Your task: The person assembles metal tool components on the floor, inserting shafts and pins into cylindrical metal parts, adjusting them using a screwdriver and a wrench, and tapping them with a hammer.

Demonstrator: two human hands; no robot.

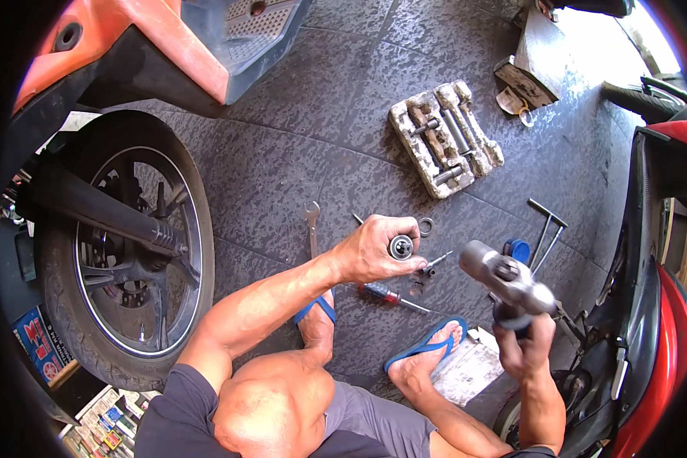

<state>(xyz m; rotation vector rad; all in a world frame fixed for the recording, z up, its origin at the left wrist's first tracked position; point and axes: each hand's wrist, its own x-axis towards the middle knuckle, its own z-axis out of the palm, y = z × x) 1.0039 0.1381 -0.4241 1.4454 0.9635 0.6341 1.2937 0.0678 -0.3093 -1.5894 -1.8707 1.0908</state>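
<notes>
The floor (282,164) is dark grey paving, mottled and worn, with shallow joints crossing it; it reads as an open-fronted repair shop, with bright daylight at the upper right. A motorcycle rear wheel (126,256) stands at the left, black knobbly tyre around a dark spoked rim, under orange bodywork (122,34); a red scooter (668,305) fills the right edge. The person squats in blue flip-flops (422,347). The left hand (374,248) is curled closed around a small round metal part (401,246), likely a bearing or socket, its circular face turned up toward the camera, held above the floor just left of centre. The right hand (528,343) grips the black handle of a grey impact wrench (507,282), fingers wrapped tight; the tool's stubby metal body runs from lower right to upper left, nose aimed at the round part, the two apart. On the floor lie an open-end spanner (311,225), long axis pointing away from the person, a red-handled screwdriver (389,296) lying crosswise, a metal ring (426,226), two T-handle wrenches (546,229) and a grimy white foam tray (444,137) holding sockets and bars.
</notes>
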